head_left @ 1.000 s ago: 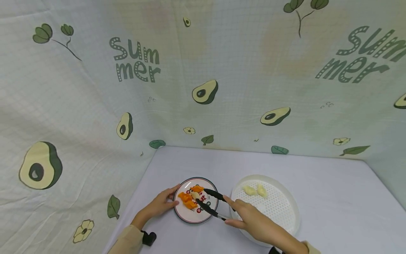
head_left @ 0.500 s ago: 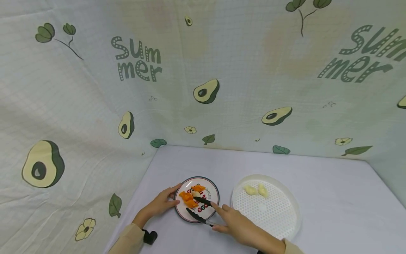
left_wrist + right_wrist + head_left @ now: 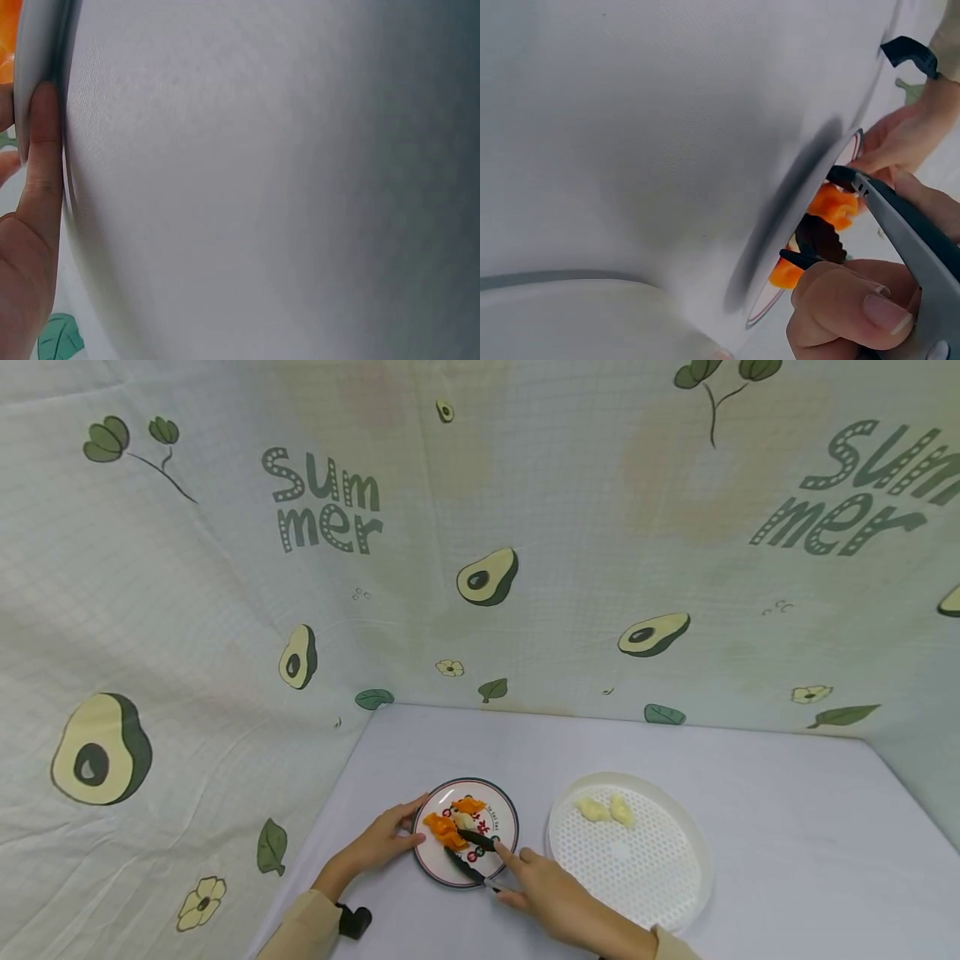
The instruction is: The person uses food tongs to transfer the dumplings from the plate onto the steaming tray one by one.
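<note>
My left hand (image 3: 378, 842) holds the left rim of a small round plate (image 3: 432, 862), thumb at the rim; in the left wrist view a finger (image 3: 45, 150) lies against the plate's underside. Several orange dumpling-shaped pieces (image 3: 439, 824) and a pale one (image 3: 464, 821) lie on it. My right hand (image 3: 551, 893) grips black-tipped metal tongs (image 3: 467, 867), whose spread tips reach over the plate, either side of the lowest orange piece. In the right wrist view the tongs (image 3: 907, 232) frame an orange piece (image 3: 832, 206); whether both tips touch it I cannot tell.
Right of the plate stands a large round white tray (image 3: 701, 868) with a perforated base, partly behind my right forearm. Two pale dumplings (image 3: 621, 810) sit near its back edge. A white cloth covers the table (image 3: 780, 827), and a printed curtain (image 3: 562, 527) hangs behind.
My right hand has moved left and nearer with the tongs, from the plate's upper right to its lower orange piece. The tips have lately drawn closer together. My left hand keeps its hold.
</note>
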`<state>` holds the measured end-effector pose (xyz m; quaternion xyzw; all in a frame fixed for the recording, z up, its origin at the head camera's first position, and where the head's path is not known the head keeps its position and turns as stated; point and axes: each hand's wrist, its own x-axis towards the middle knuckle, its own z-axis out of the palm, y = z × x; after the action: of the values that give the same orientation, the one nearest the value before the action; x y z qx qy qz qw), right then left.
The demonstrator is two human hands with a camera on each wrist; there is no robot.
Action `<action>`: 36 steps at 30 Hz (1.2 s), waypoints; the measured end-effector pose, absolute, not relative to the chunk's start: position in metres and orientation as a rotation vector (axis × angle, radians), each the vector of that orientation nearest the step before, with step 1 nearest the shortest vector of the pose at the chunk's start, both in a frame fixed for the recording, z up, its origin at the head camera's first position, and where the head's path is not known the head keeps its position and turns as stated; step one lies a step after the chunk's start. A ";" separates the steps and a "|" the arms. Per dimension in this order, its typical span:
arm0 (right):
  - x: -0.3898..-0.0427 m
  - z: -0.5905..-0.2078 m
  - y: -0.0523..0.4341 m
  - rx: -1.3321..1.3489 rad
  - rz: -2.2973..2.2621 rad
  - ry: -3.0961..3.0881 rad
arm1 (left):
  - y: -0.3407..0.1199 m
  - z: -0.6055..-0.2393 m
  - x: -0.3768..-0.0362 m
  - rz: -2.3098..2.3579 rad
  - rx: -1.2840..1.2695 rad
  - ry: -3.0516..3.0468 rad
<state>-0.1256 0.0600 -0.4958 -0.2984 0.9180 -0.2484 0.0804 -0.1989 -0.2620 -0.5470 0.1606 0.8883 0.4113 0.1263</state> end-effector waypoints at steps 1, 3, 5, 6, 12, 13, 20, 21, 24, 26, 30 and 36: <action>-0.126 -0.496 0.060 -0.897 -0.742 2.748 | -0.262 -0.547 -0.199 1.199 0.467 2.586; -0.126 -0.496 0.059 -0.904 -0.739 2.753 | -0.262 -0.547 -0.199 1.198 0.467 2.587; -0.126 -0.496 0.060 -0.917 -0.741 2.757 | -0.262 -0.547 -0.199 1.193 0.468 2.591; -0.127 -0.496 0.060 -0.920 -0.744 2.758 | -0.262 -0.547 -0.199 1.191 0.469 2.592; -0.126 -0.494 0.061 -0.912 -0.764 2.735 | -0.261 -0.546 -0.199 1.194 0.470 2.591; -0.126 -0.494 0.062 -0.911 -0.766 2.730 | -0.261 -0.546 -0.199 1.192 0.466 2.593; -0.122 -0.483 0.068 -0.899 -0.783 2.695 | -0.261 -0.546 -0.198 1.199 0.453 2.584; -0.121 -0.482 0.069 -0.898 -0.782 2.690 | -0.261 -0.547 -0.198 1.201 0.453 2.584; -0.118 -0.476 0.075 -0.892 -0.779 2.673 | -0.260 -0.547 -0.198 1.200 0.453 2.582; -0.116 -0.472 0.081 -0.886 -0.777 2.662 | -0.260 -0.547 -0.197 1.203 0.447 2.580; -0.111 -0.464 0.094 -0.896 -0.829 2.641 | -0.260 -0.548 -0.196 1.213 0.439 2.577; -0.107 -0.453 0.118 -0.879 -0.918 2.645 | -0.259 -0.547 -0.195 1.221 0.429 2.583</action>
<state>-0.1071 0.1181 -0.4534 -0.2981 0.8964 -0.3111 0.1035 -0.1954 -0.2586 -0.5473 0.1475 0.8870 0.4192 0.1258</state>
